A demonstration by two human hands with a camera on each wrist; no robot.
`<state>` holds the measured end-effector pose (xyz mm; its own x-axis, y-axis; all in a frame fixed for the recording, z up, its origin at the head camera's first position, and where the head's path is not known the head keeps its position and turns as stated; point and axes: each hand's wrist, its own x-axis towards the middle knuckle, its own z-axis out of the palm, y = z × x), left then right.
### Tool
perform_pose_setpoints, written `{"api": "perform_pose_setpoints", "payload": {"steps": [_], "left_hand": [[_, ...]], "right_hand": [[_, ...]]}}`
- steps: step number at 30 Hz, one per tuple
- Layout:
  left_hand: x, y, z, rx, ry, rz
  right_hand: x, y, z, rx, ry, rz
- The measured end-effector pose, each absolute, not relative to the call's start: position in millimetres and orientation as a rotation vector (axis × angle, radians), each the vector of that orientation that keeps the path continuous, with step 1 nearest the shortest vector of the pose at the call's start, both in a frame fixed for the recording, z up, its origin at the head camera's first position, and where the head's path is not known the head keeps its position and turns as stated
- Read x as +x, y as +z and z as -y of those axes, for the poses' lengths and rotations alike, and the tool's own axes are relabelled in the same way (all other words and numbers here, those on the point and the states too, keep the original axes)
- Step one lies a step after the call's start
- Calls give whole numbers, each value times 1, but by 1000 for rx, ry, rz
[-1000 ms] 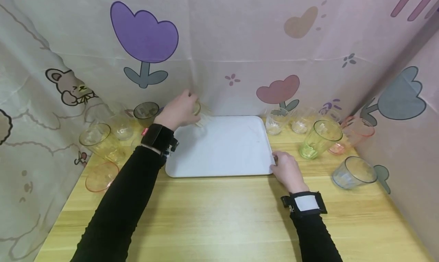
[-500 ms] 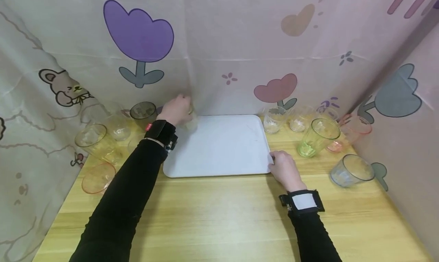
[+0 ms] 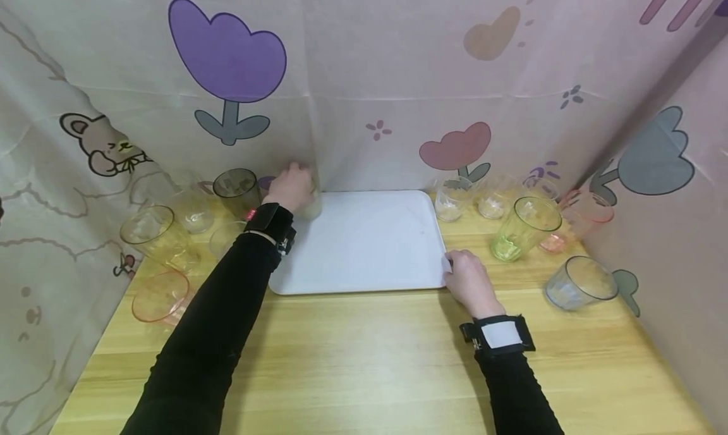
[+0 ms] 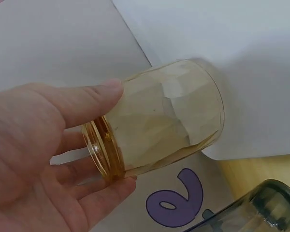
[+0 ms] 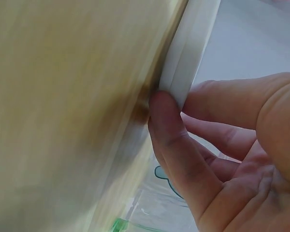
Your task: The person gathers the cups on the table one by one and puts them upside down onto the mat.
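My left hand (image 3: 291, 188) grips a clear amber drinking glass (image 4: 169, 116) by its thick, ringed end, thumb on one side and fingers on the other. The glass's far end is over the back left corner of a white rectangular tray (image 3: 358, 242); whether they touch, I cannot tell. In the head view the hand hides most of the glass. At the tray's right edge, my right hand (image 3: 471, 280) pinches the rim between thumb and fingers. The right wrist view shows the tray's side wall (image 5: 183, 53) between them.
Left of the tray stand a dark grey glass (image 3: 236, 191), a yellow glass (image 3: 162, 239), a pink-rimmed glass (image 3: 162, 296) and clear ones. On the right are a green glass (image 3: 524, 229), a bluish glass (image 3: 580, 283), a pink glass (image 3: 586, 214) and clear glasses. A patterned curtain (image 3: 352, 55) hangs behind.
My left hand has moved left and slightly down with the amber glass, from above the tray's back edge to its back left corner. My right hand stays on the tray's edge.
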<state>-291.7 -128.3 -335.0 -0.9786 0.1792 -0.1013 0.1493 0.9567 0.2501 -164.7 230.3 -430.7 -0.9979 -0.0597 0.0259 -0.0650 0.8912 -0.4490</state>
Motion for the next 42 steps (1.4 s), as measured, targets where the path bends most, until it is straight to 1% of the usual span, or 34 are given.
{"api": "perform_pose_setpoints", "payload": {"steps": [9,21,42], "left_hand": [[-293,-335,132,262,361,-2978],[-301,-350,138,249,392,-2974],[-300,-349,138,251,323,-2922]], "right_hand": [[-163,-429,-230,103,723,3051],[-163,-432,-231,103,710,3058],[-165,-431,-232,98,715,3068]]}}
